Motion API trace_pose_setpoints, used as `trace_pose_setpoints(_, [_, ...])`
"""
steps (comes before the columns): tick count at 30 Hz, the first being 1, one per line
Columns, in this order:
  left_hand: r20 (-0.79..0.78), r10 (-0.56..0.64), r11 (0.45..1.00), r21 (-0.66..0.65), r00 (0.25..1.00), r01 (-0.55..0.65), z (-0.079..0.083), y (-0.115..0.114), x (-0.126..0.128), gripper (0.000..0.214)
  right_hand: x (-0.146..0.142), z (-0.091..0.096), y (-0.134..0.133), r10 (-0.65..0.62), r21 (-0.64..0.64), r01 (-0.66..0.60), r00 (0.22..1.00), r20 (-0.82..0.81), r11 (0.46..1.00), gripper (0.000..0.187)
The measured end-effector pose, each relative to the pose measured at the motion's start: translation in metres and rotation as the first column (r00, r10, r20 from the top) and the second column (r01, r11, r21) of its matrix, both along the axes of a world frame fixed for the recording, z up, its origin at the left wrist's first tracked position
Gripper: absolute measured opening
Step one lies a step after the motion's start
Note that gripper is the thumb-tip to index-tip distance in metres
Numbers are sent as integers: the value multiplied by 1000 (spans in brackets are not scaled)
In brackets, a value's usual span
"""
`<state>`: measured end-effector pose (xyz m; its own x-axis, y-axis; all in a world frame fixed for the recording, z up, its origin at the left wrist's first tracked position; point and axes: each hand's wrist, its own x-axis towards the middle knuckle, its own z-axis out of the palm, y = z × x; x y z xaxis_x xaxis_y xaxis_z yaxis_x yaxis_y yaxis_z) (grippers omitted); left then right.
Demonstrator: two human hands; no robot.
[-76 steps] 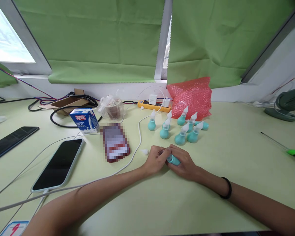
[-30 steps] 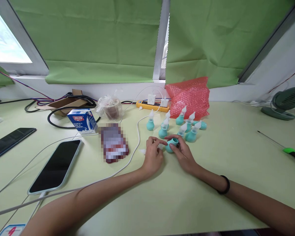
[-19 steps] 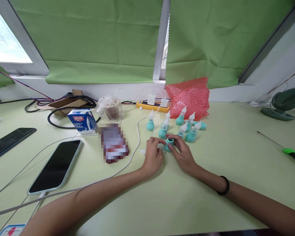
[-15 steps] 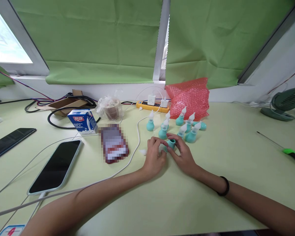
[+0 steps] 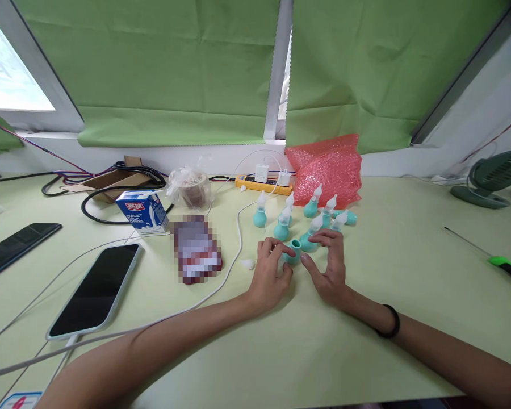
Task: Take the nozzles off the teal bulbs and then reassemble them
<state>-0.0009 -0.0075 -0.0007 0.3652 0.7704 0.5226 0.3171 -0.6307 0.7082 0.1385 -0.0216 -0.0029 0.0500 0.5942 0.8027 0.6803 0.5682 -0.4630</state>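
Between the thumb and fingers of my left hand [image 5: 270,275] is a teal rubber bulb [image 5: 295,245] of a nasal aspirator, upright on the table with its round mouth open and no tip in it. My right hand [image 5: 329,267] is just right of that bulb, thumb and fingers apart, holding nothing. Its forefinger reaches over a tipped nasal aspirator [image 5: 309,242]; I cannot tell whether they touch. Several more teal aspirators with clear pointed tips, such as this one [image 5: 281,227], stand behind my hands. A small loose white tip [image 5: 247,263] lies left of my left hand.
A white cable [image 5: 239,227] runs left of my hands, past a blurred phone [image 5: 198,250]. Farther left are a milk carton [image 5: 142,213] and another phone [image 5: 96,289]. Behind stand a power strip [image 5: 258,184] and pink bubble wrap [image 5: 327,176]. A screwdriver [image 5: 500,261] lies at right.
My right hand has let go of the open bulb and moved right, its fingers spreading. My left hand stays at the bulb.
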Motion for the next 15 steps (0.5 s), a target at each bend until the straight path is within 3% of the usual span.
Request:
trace_pose_setpoints(5, [-8,-13,1000,-11,1000,13,0,0,0,27,4,-1,8,-121,-97,117,992,-40,988,30])
trace_pose_setpoints(15, [-1,-42,999,-12,999,42,2,-1,-1,26,7,-5,14,-131,-176,112,986,-102,978,32])
